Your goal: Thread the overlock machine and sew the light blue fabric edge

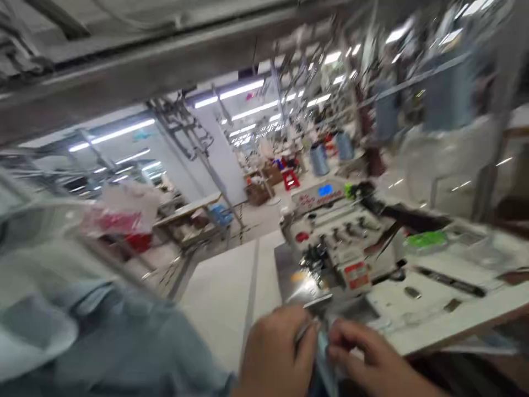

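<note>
The picture is smeared by motion. My left hand (pixel 275 353) and my right hand (pixel 367 355) meet at the bottom middle, just in front of a white sewing machine (pixel 339 237). Both hands are closed in a pinch on a narrow strip of light blue cloth (pixel 324 353) that runs down between them. A thin metal tool shows at my left fingertips. A heap of light blue denim (pixel 103 336) lies at my left, reaching to my left wrist.
The sewing machine stands on a white table (pixel 223 292) with small tools and a green item (pixel 425 240) to its right. Thread cones (pixel 320 160) stand behind. Further tables, a red stool (pixel 290 179) and hanging garments fill the workshop.
</note>
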### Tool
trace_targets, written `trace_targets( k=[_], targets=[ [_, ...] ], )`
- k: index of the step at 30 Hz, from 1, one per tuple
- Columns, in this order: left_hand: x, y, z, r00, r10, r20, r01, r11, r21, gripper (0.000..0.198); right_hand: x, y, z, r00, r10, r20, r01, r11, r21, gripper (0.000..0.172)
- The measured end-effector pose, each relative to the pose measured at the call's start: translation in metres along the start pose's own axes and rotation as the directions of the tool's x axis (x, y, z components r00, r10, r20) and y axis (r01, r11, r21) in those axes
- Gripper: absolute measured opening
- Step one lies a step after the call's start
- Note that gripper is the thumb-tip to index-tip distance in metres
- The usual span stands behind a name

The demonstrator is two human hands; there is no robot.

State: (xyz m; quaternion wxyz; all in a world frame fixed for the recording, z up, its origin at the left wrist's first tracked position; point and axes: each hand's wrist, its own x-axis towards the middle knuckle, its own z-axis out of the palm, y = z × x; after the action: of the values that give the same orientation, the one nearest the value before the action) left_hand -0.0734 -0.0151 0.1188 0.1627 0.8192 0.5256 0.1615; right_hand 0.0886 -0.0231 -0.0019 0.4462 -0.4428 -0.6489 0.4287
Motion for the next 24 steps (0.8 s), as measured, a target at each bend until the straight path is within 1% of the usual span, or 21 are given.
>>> trace_targets(
  k=[1, 3, 5, 7, 9, 11, 12, 14, 16, 18, 20, 21, 22, 23, 24],
  targets=[
    [0.006, -0.006, 0.002, 0.998, -0.036, 0.049, 0.036, 0.999, 0.007, 0.016, -0.001, 0.004, 0.008, 0.999, 0.034, 0.021, -0.035, 0.998, 0.048, 0.026],
    [0.012, -0.016, 0.003, 0.995, -0.079, 0.065, 0.082, 0.996, -0.046, 0.016, -0.002, 0.010, 0.017, 0.995, 0.089, 0.050, -0.094, 0.989, 0.117, 0.027],
    [0.015, -0.023, 0.004, 0.993, -0.099, 0.061, 0.105, 0.991, -0.089, 0.017, -0.002, 0.012, 0.018, 0.992, 0.123, 0.032, -0.126, 0.978, 0.165, 0.027],
    [0.016, -0.026, 0.005, 0.992, -0.110, 0.064, 0.116, 0.988, -0.102, 0.017, -0.001, 0.010, 0.019, 0.990, 0.136, -0.036, -0.126, 0.973, 0.196, 0.028],
    [0.019, -0.029, 0.007, 0.991, -0.108, 0.080, 0.116, 0.987, -0.106, 0.018, 0.002, 0.006, 0.021, 0.986, 0.123, -0.112, -0.098, 0.974, 0.205, 0.026],
    [0.023, -0.031, 0.010, 0.989, -0.099, 0.106, 0.111, 0.987, -0.117, 0.018, 0.008, 0.004, 0.024, 0.988, 0.106, -0.109, -0.083, 0.977, 0.199, 0.018],
    [0.026, -0.032, 0.011, 0.989, -0.094, 0.118, 0.109, 0.986, -0.124, 0.018, 0.010, 0.003, 0.026, 0.989, 0.108, -0.099, -0.087, 0.976, 0.198, 0.017],
    [0.032, -0.033, 0.012, 0.987, -0.091, 0.133, 0.108, 0.986, -0.128, 0.016, 0.014, 0.006, 0.028, 0.989, 0.132, -0.068, -0.115, 0.969, 0.218, 0.019],
    [0.037, -0.035, 0.010, 0.983, -0.097, 0.155, 0.115, 0.987, -0.111, 0.013, 0.014, 0.011, 0.027, 0.983, 0.177, -0.043, -0.158, 0.946, 0.281, 0.019],
    [0.040, -0.038, 0.004, 0.969, -0.109, 0.221, 0.134, 0.986, -0.100, 0.010, 0.012, 0.017, 0.022, 0.969, 0.248, 0.004, -0.231, 0.894, 0.384, 0.021],
    [0.042, -0.045, -0.001, 0.944, -0.103, 0.314, 0.152, 0.979, -0.135, 0.011, 0.009, 0.021, 0.012, 0.948, 0.297, 0.115, -0.315, 0.821, 0.476, 0.025],
    [0.043, -0.049, -0.002, 0.934, -0.091, 0.344, 0.165, 0.967, -0.192, 0.011, 0.009, 0.022, 0.007, 0.936, 0.304, 0.178, -0.352, 0.787, 0.506, 0.027],
    [0.043, -0.055, -0.001, 0.928, -0.075, 0.365, 0.188, 0.939, -0.287, 0.012, 0.009, 0.021, 0.003, 0.926, 0.302, 0.228, -0.378, 0.760, 0.528, 0.031],
    [0.042, -0.060, 0.002, 0.922, -0.053, 0.384, 0.225, 0.879, -0.420, 0.012, 0.010, 0.020, -0.001, 0.913, 0.300, 0.275, -0.405, 0.737, 0.541, 0.035],
    [0.041, -0.065, 0.006, 0.913, -0.034, 0.408, 0.284, 0.771, -0.571, 0.014, 0.011, 0.018, -0.004, 0.902, 0.305, 0.305, -0.428, 0.718, 0.549, 0.040]
  ],
)
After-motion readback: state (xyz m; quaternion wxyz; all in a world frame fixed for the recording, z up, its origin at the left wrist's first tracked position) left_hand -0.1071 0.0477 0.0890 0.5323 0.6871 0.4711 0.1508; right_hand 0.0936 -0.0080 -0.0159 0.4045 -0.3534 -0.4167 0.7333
